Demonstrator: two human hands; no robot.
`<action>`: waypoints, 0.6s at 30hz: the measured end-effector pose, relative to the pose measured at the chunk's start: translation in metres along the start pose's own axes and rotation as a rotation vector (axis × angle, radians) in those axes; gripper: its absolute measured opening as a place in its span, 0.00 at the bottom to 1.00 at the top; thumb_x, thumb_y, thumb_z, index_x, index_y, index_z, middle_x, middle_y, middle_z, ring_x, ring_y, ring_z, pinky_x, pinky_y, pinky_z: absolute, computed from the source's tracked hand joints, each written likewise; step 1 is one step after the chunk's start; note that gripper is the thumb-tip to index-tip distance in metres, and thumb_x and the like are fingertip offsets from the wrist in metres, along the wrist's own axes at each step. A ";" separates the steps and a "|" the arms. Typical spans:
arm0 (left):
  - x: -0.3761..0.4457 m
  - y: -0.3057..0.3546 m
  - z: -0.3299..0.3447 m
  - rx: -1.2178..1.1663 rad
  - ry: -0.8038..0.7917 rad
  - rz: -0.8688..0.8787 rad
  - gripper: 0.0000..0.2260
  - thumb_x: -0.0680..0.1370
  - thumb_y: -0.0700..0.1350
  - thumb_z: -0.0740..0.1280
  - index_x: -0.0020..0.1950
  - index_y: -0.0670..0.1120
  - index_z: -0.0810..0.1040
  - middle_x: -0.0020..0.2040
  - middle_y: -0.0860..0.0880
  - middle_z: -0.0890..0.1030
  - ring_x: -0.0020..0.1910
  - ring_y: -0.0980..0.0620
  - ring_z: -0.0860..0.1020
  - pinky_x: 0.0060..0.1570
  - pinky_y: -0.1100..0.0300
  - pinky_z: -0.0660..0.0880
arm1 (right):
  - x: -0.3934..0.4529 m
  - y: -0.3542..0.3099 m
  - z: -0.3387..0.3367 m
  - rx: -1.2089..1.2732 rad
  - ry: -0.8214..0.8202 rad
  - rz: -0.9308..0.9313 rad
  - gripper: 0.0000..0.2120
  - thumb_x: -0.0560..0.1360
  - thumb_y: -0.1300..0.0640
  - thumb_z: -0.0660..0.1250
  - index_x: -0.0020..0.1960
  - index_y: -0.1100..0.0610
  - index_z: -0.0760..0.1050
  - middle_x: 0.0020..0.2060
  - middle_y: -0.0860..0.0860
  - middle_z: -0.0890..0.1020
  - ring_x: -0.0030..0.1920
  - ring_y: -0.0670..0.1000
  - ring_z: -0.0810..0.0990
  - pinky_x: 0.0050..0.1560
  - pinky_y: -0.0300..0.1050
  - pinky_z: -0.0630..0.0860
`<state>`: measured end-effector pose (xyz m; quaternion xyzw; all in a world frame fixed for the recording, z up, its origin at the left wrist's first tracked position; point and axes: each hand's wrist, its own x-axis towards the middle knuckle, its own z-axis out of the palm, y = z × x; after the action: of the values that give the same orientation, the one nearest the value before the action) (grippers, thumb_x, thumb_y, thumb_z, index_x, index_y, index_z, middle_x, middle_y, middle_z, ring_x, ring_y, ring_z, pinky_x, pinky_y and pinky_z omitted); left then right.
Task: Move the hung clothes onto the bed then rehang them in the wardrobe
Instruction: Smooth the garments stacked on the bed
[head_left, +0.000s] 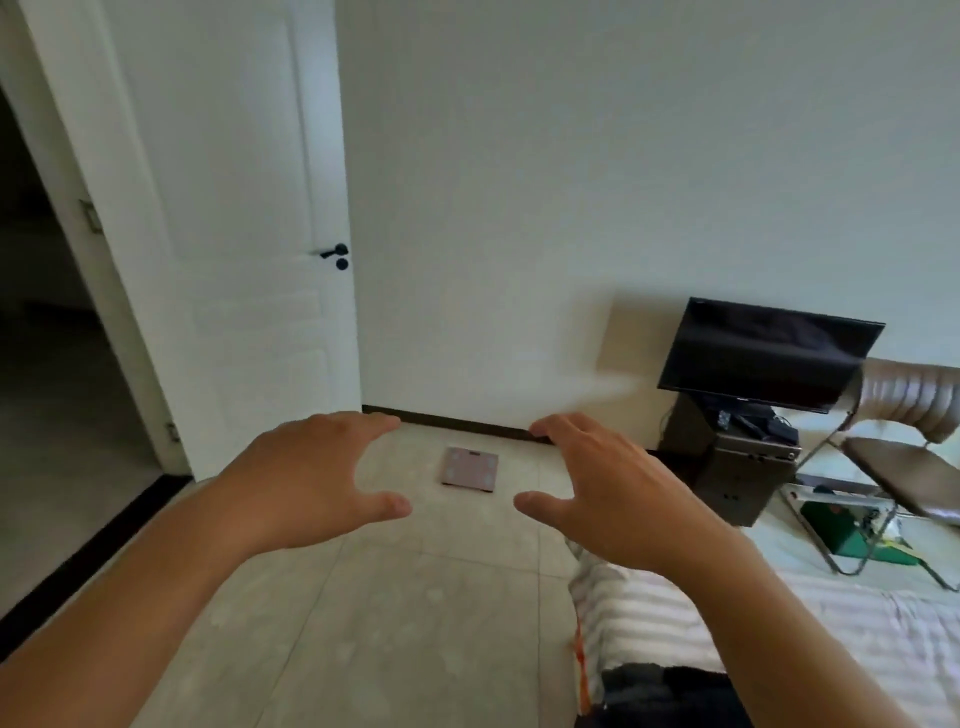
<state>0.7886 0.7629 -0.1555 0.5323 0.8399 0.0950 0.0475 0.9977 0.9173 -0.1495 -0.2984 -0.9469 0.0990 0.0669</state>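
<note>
- Two bare hands are stretched out in front of the person at about the same height, palms facing each other, over a pale tiled floor (405, 613).
- The left hand (311, 478) has its fingers (363, 423) spread and gently curved, thumb held apart below; it holds nothing.
- The right hand (613, 488) mirrors it: fingers (561, 426) loosely spread, thumb out, nothing in its hold.
- The bed (810, 623), with striped pale bedding, lies at the lower right, partly under the right forearm. One dark garment (670, 696) lies at its near edge; whether it is one of the hung clothes I cannot tell.
- No wardrobe, rail or hanger is in view, so the clothes to be moved are out of sight.
- The step in hand looks like walking empty-handed between bed and wardrobe. To do it well, I would say: turn to face the wardrobe squarely, take each garment by the hanger's hook with one hand and support the cloth with the other, and lay it flat on the bed.
- Counted: two hands; one bed; one dark garment; one white door (244, 234), open against the wall; one bathroom scale (470, 466) on the floor between the hands; one dark screen (763, 353) on a cabinet; one folding chair (904, 467) at the right.
</note>
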 end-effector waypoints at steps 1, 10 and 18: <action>-0.014 -0.010 -0.003 -0.002 0.004 -0.023 0.39 0.69 0.72 0.65 0.77 0.62 0.56 0.76 0.61 0.63 0.73 0.57 0.66 0.68 0.57 0.65 | 0.001 -0.014 0.001 0.001 -0.004 -0.033 0.35 0.75 0.35 0.65 0.76 0.46 0.58 0.74 0.43 0.65 0.68 0.48 0.71 0.64 0.44 0.69; -0.143 -0.121 -0.041 -0.010 0.080 -0.266 0.39 0.70 0.72 0.66 0.77 0.62 0.57 0.76 0.60 0.64 0.72 0.56 0.67 0.69 0.53 0.68 | 0.012 -0.176 0.025 0.025 -0.046 -0.312 0.33 0.76 0.36 0.63 0.76 0.44 0.57 0.74 0.41 0.63 0.69 0.48 0.69 0.66 0.45 0.67; -0.274 -0.246 -0.083 0.008 0.138 -0.462 0.37 0.72 0.69 0.66 0.77 0.62 0.57 0.76 0.59 0.63 0.73 0.55 0.65 0.68 0.55 0.66 | 0.020 -0.356 0.059 0.105 -0.094 -0.500 0.32 0.76 0.37 0.65 0.75 0.43 0.57 0.74 0.42 0.65 0.68 0.48 0.71 0.67 0.48 0.70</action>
<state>0.6733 0.4043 -0.1322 0.3186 0.9409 0.1144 0.0085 0.7737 0.6344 -0.1246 -0.0464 -0.9869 0.1421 0.0607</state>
